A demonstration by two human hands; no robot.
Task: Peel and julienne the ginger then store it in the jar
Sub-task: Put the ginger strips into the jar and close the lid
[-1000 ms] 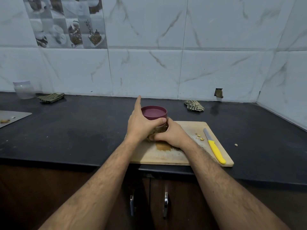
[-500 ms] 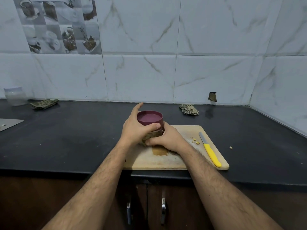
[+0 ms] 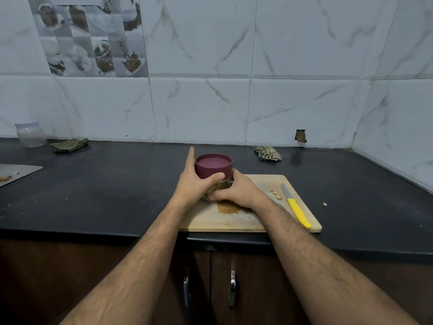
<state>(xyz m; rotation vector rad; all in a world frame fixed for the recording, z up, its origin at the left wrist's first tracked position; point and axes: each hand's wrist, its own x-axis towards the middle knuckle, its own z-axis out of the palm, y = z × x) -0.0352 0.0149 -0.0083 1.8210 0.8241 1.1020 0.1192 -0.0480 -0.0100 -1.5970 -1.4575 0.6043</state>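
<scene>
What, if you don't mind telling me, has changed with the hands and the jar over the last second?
Very little. The left hand still grips the maroon lid and the right hand still holds the jar on the cutting board. The left index finger, straight a second ago, curled in briefly and now points straight again. The knife and the ginger scraps beside it have not moved.

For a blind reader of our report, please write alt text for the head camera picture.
Two bare hands hold a jar with a maroon lid on a wooden cutting board: the left hand grips the lid, the right hand grips the jar body. A yellow-handled knife lies on the board's right side, on a black counter.
</scene>
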